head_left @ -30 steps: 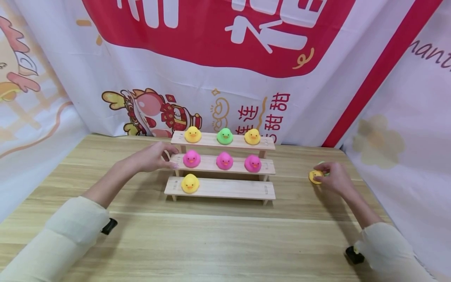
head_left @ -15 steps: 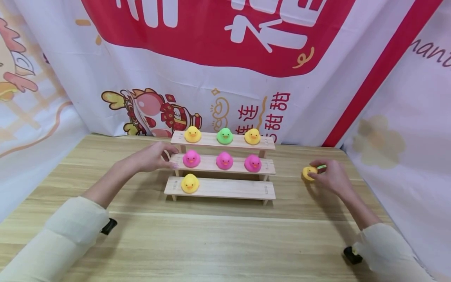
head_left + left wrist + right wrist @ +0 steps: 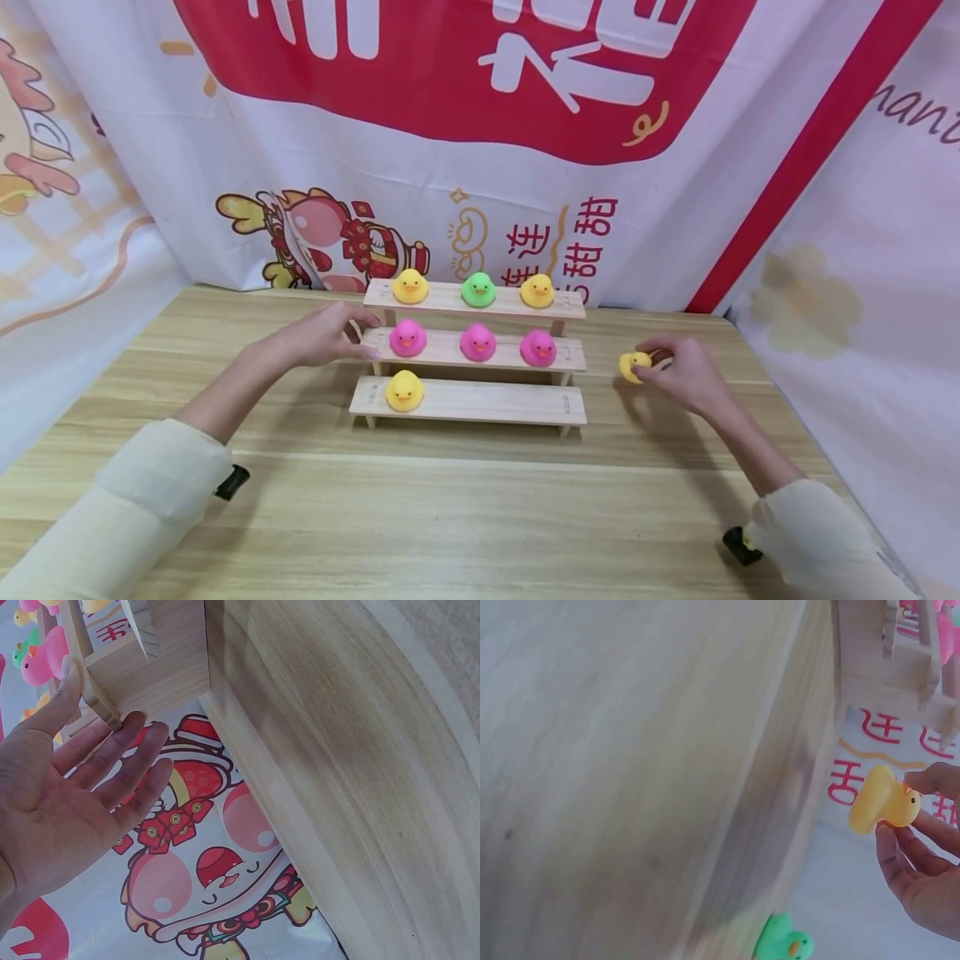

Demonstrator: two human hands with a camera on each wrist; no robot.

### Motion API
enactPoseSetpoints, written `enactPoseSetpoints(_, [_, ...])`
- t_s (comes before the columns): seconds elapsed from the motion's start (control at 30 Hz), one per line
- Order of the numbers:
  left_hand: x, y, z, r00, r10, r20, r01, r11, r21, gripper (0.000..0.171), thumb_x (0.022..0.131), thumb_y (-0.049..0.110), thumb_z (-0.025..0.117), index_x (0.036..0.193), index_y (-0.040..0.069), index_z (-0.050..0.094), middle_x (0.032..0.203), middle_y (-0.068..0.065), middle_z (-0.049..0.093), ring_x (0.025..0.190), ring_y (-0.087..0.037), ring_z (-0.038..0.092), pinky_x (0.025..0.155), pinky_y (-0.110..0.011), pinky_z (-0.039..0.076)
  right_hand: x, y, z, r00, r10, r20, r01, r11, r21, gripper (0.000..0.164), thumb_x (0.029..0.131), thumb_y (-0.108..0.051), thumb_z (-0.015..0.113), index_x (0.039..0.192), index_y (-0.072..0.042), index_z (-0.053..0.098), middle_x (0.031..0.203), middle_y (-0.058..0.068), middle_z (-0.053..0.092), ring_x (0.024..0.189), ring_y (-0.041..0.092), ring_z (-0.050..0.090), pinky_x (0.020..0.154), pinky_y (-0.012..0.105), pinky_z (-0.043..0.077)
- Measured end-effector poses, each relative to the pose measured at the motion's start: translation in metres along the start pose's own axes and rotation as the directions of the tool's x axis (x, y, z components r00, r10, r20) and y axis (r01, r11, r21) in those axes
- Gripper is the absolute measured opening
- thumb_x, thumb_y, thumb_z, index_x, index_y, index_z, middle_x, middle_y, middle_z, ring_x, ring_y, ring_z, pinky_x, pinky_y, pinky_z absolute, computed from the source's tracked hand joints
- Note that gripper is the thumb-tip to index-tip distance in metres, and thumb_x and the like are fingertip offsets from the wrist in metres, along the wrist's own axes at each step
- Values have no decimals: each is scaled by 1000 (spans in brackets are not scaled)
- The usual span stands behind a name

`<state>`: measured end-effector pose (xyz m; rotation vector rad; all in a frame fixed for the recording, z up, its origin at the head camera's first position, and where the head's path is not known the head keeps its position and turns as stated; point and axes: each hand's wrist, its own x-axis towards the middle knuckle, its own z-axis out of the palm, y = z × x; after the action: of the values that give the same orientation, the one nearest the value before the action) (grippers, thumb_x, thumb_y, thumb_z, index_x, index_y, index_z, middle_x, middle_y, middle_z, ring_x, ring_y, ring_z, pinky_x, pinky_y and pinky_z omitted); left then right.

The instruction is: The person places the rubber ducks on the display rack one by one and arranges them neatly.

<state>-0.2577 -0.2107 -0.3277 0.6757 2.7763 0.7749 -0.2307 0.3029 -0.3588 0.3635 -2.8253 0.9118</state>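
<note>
My right hand [image 3: 686, 375] pinches a yellow rubber duck [image 3: 634, 367] between thumb and fingers, just right of a three-step wooden stand [image 3: 495, 402]. In the right wrist view this duck [image 3: 885, 801] is held off the table. My left hand [image 3: 322, 335] holds the left end of the stand's middle step, thumb on top and fingers at its edge. On the top step sit a yellow duck [image 3: 410, 287], a green duck [image 3: 478, 289] and another yellow duck [image 3: 537, 291]. Three pink ducks [image 3: 477, 342] line the middle step. One yellow duck [image 3: 405, 391] sits at the bottom step's left end.
A loose green duck [image 3: 782, 941] rests on the wooden table [image 3: 480, 517], seen in the right wrist view; my right hand hides it in the head view. A printed cloth [image 3: 660, 225] hangs close behind the stand, and more cloth [image 3: 862, 275] hangs at the right side.
My right hand has lifted the yellow duck and carried it left toward the stand, away from the green duck. My left hand keeps its hold on the stand.
</note>
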Motion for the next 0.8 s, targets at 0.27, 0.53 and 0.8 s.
enactPoseSetpoints(0.27, [-1,0,0,1000,14,3,-14,1000,-3,48,91,18,82,125,-11,66,113,-21,70,97,-30,69,90,-46,60,-1,-16,5,997,-74,3,73,994,80,24,84,-3,83,104,7,73,94,18,74,86,30,70,68,15,57])
enactPoseSetpoints(0.53, [-1,2,-2,1000,11,9,-11,1000,3,48,92,19,82,126,-11,65,115,-22,69,98,-30,68,90,-46,60,-4,-29,5,993,-114,-17,116,988,99,26,81,-2,85,102,6,72,93,16,74,86,28,69,70,26,62])
enactPoseSetpoints(0.8, [-2,2,-1,1000,10,12,-10,1000,1,50,92,20,81,127,-12,64,117,-23,69,99,-31,68,91,-47,60,-12,-46,5,982,-189,-6,188,975,119,21,79,0,83,97,2,73,92,11,72,85,30,68,69,28,62])
